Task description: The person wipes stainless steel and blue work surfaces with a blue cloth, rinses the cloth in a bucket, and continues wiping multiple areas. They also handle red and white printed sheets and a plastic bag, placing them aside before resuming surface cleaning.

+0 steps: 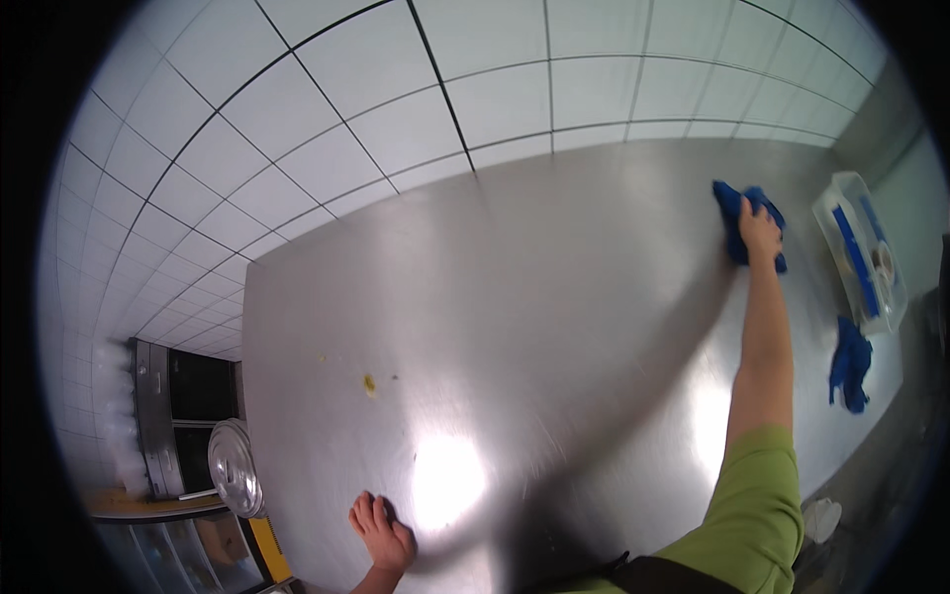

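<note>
My right hand [760, 232] presses a crumpled blue cloth [731, 215] onto the far right part of a stainless steel table [519, 297]. The arm is stretched out, and its shadow falls across the metal. Near the front left edge, my left hand [382, 533] rests on the tabletop with its fingers a little apart, holding nothing. Beyond it lies a small yellow smear [369, 384] with tiny specks around it. A second blue cloth [850, 366] lies bunched near the right edge.
A translucent plastic bin [861, 252] holding a blue strip and small items stands at the table's right end. White wall tiles [490, 104] border the back. Left of the table are a round metal lid [236, 468], a dark oven-like appliance [193, 401] and a glass-fronted cabinet [185, 553].
</note>
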`<state>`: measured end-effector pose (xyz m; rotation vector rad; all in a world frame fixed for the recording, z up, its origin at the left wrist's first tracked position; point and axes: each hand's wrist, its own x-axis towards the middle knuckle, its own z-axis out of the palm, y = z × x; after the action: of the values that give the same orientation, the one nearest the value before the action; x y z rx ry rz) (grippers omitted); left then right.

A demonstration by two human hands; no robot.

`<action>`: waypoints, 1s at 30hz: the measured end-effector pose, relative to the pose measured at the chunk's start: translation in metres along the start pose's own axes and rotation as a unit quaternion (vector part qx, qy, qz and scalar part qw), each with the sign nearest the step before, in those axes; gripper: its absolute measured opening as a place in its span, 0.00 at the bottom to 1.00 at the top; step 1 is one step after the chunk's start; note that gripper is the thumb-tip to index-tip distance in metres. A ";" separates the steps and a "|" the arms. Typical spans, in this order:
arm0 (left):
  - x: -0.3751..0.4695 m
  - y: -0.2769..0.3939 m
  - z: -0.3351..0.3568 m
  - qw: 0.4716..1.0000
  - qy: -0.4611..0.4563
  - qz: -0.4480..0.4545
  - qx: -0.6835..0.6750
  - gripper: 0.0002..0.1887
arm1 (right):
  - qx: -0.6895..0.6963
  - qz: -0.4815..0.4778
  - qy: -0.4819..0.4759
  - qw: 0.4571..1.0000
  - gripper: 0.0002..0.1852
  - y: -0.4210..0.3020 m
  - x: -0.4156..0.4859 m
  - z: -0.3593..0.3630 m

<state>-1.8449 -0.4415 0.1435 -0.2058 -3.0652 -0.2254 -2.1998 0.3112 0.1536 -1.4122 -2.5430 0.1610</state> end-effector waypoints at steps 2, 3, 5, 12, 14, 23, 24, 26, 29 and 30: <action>0.000 -0.003 0.001 1.000 0.003 0.003 0.007 0.30 | 0.028 -0.091 0.010 0.995 0.39 -0.102 -0.009 0.012; 0.000 -0.004 0.002 1.000 0.000 0.014 0.013 0.30 | 0.070 -0.109 -0.001 0.992 0.36 -0.147 -0.019 0.022; 0.000 -0.006 0.001 1.000 0.029 -0.002 0.005 0.34 | 0.053 -0.211 0.072 0.973 0.26 -0.235 -0.063 0.054; 0.000 -0.001 0.000 0.999 -0.035 -0.023 0.020 0.32 | 0.075 -0.406 0.044 0.910 0.18 -0.287 -0.163 0.034; 0.001 0.002 -0.001 0.999 -0.020 -0.018 0.021 0.32 | 0.081 -0.416 -0.015 0.906 0.19 -0.307 -0.192 0.025; -0.001 -0.006 0.002 0.999 -0.001 -0.012 0.040 0.31 | 0.208 -0.566 -0.077 0.794 0.14 -0.361 -0.312 0.027; -0.001 -0.008 0.002 0.999 -0.011 -0.022 0.041 0.30 | 0.213 -0.596 -0.116 0.766 0.13 -0.357 -0.328 0.019; -0.002 -0.011 0.003 0.999 0.014 -0.010 0.030 0.30 | 0.242 -0.607 -0.188 0.734 0.12 -0.340 -0.363 0.002; 0.005 -0.012 0.006 1.000 0.011 0.000 0.018 0.30 | 0.402 -0.475 -0.389 0.679 0.15 -0.300 -0.380 -0.014; 0.007 -0.012 0.007 0.999 0.030 0.006 0.018 0.31 | 0.483 -0.398 -0.441 0.644 0.17 -0.273 -0.375 -0.017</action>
<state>-1.8540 -0.4515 0.1354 -0.2127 -3.0048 -0.1729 -2.2291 -0.1516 0.1716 0.3725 -2.5188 2.0205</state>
